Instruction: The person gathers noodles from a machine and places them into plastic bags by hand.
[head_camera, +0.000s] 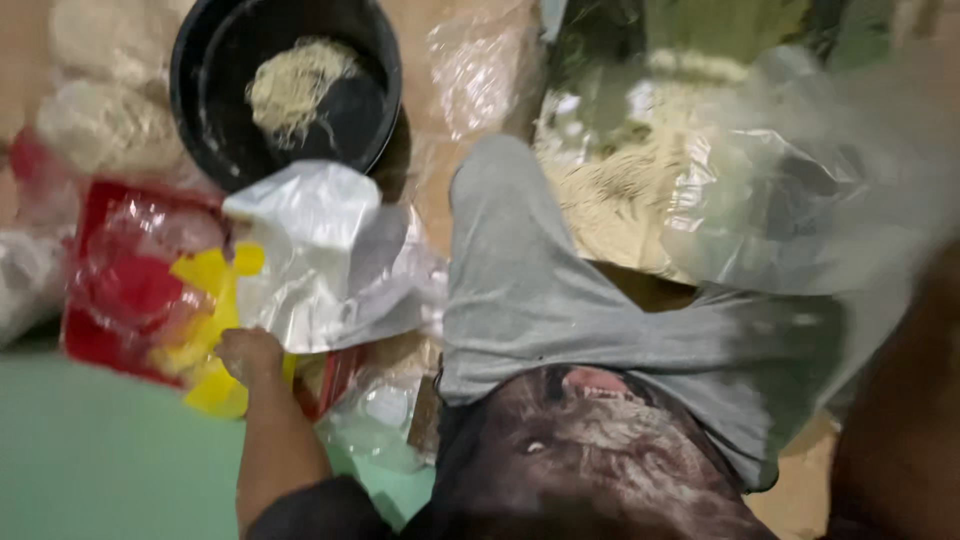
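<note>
Filling the middle of the view, the person's grey-clad leg runs from the dark printed shirt at the bottom up toward the top, and it serves here as the landmark. Right of the leg, a large clear plastic bag hangs blurred, with pale noodle-like strands lying beneath and behind it. The right forearm shows only as a dark blur at the far right edge; the right hand itself is out of sight. Left of the leg, a pale green floor spreads across the lower corner. Above it, well left of the leg, lies a stack of red and yellow plastic packets. A crumpled white plastic bag sits between those packets and the leg, touching the leg's edge. Up and left of the leg stands a black bowl holding a small clump of pale strands. The left hand rests on the yellow part of the packets, just below the white bag, fingers curled down onto them; whether it grips them cannot be told.
</note>
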